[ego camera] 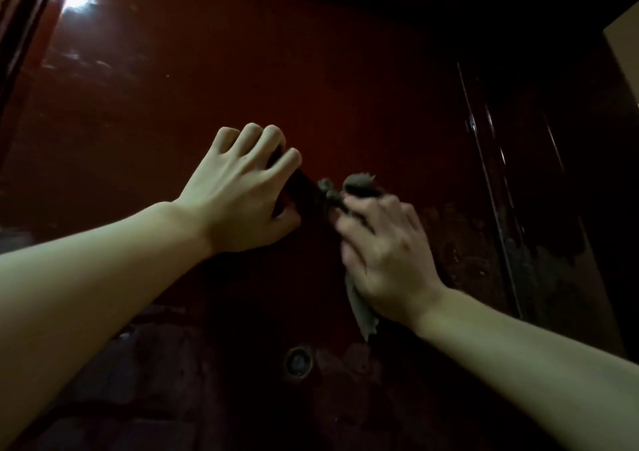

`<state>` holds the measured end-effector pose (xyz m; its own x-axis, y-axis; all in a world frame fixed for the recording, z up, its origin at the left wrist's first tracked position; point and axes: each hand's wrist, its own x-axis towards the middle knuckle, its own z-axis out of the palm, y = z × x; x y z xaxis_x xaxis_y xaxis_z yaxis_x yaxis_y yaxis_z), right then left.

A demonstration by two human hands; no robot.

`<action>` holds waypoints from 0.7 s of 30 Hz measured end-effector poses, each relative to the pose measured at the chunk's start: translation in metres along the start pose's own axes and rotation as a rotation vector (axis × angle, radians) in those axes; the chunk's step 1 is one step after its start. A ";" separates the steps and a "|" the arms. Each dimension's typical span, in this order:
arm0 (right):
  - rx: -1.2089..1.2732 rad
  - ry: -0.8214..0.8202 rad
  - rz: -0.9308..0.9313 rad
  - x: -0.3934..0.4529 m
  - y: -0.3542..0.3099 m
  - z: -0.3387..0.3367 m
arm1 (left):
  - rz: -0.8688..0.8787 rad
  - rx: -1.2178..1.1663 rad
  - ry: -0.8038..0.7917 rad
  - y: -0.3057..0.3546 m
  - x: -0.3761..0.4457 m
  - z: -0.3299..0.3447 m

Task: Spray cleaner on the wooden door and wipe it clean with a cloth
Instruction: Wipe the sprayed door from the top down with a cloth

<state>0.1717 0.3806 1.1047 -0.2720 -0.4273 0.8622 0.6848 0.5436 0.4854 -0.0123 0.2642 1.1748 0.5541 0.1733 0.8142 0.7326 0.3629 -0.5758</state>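
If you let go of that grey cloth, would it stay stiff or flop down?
Probably flop. The cloth is bunched in the right hand, and its loose end hangs limp below the palm. It looks thin and light, so it would likely slide down the door.

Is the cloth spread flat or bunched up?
Bunched: the cloth is crumpled in the right hand, ends sticking out above and below.

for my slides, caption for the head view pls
Left hand grips the door handle while right hand wipes it with a grey cloth.
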 end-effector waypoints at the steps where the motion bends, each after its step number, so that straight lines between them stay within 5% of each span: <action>1: 0.016 -0.011 -0.066 -0.012 -0.001 -0.003 | 0.009 0.001 -0.006 0.005 0.001 0.000; 5: 0.046 -0.044 -0.171 -0.028 0.012 -0.010 | 0.076 0.013 -0.028 0.024 0.007 0.000; 11: 0.027 -0.064 0.224 0.001 0.042 -0.008 | 0.065 0.024 -0.031 0.043 0.016 0.001; 18: 0.037 -0.013 -0.033 -0.060 0.031 -0.019 | 0.082 0.034 -0.004 0.065 0.026 0.002; 21: 0.042 -0.018 0.009 -0.054 0.046 -0.019 | 0.115 0.043 -0.014 0.075 0.032 0.003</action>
<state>0.2313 0.4150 1.0777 -0.2786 -0.4093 0.8688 0.6585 0.5771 0.4831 0.0592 0.3001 1.1583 0.6279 0.2291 0.7438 0.6466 0.3785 -0.6623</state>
